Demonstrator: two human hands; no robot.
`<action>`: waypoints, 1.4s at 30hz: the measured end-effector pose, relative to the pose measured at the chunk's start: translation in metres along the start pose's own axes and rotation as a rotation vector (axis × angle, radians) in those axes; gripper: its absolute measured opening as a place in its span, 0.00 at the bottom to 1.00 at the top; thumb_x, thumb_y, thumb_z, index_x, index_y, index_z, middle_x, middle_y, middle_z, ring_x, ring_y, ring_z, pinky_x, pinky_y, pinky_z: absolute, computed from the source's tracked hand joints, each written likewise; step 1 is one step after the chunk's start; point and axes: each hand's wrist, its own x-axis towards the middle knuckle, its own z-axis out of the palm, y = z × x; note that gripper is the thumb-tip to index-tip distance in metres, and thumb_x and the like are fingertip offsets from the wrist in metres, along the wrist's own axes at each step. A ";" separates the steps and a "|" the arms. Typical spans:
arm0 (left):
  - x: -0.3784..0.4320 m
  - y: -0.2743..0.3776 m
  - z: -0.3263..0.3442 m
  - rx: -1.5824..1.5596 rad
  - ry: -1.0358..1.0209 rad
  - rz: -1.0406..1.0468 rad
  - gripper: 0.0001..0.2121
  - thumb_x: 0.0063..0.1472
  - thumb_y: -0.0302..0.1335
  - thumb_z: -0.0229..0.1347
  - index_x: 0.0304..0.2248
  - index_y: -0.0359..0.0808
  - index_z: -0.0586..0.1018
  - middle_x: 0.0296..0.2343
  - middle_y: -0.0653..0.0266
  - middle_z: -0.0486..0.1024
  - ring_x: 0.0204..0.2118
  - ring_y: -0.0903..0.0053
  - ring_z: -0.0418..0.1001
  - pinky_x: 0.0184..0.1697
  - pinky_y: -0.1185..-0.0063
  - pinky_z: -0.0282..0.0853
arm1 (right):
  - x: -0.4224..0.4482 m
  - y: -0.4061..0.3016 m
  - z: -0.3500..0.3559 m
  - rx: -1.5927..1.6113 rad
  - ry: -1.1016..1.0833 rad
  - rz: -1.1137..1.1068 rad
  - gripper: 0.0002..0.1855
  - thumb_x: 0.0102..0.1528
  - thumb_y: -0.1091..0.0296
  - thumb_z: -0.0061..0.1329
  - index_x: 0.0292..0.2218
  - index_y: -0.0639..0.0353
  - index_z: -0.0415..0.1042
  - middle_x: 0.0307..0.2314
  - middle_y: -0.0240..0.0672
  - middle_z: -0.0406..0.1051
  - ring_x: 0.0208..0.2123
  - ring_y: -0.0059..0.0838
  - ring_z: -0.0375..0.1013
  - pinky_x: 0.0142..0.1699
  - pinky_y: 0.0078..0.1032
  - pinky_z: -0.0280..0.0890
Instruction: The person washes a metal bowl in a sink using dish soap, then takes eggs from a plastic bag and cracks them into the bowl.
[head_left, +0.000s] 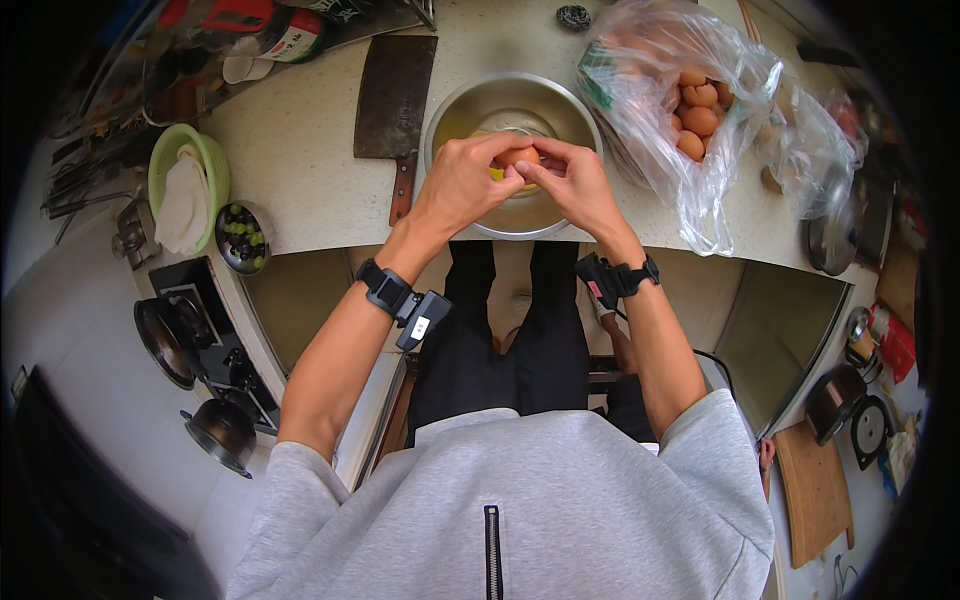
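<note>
A brown egg (519, 157) is held between my left hand (480, 169) and my right hand (570, 176), fingertips of both on its shell. The two hands meet above a stainless steel bowl (442, 124) at the counter's front edge. Raw egg white and some yellow yolk (496, 174) show inside the bowl, partly covered by my hands. Whether the shell is cracked cannot be seen. To the right lies a clear plastic bag (637, 97) with several brown eggs (700, 120) in its opening. Left of the bowl rests a cleaver (394, 97), its wooden handle towards me.
A green plastic basket (217, 161) with a white cloth and a metal bowl of grapes (244, 236) stand at the left. Beyond them are a gas stove (187, 277) and a pot (223, 435). A glass lid (831, 236) lies right. Another person's foot (604, 311) shows below the counter.
</note>
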 end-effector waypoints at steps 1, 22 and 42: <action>0.000 -0.001 0.001 0.008 -0.005 0.011 0.18 0.64 0.27 0.69 0.53 0.31 0.86 0.44 0.51 0.89 0.42 0.63 0.90 0.47 0.71 0.85 | 0.000 0.001 -0.001 -0.008 -0.006 -0.007 0.18 0.68 0.68 0.63 0.55 0.69 0.82 0.41 0.39 0.87 0.43 0.24 0.86 0.51 0.26 0.80; 0.008 -0.027 -0.005 -0.054 -0.094 0.016 0.19 0.63 0.18 0.61 0.53 0.32 0.86 0.46 0.53 0.88 0.46 0.64 0.89 0.53 0.72 0.86 | 0.006 -0.022 -0.017 -0.404 -0.104 -0.128 0.19 0.61 0.76 0.62 0.53 0.69 0.80 0.37 0.51 0.83 0.39 0.52 0.84 0.46 0.39 0.76; 0.009 0.016 -0.062 0.071 -0.122 -0.008 0.18 0.65 0.17 0.59 0.53 0.34 0.88 0.53 0.56 0.82 0.50 0.66 0.86 0.56 0.72 0.84 | -0.006 -0.102 -0.036 -0.993 -0.056 -0.429 0.24 0.60 0.75 0.61 0.58 0.59 0.77 0.54 0.39 0.79 0.53 0.46 0.79 0.55 0.40 0.77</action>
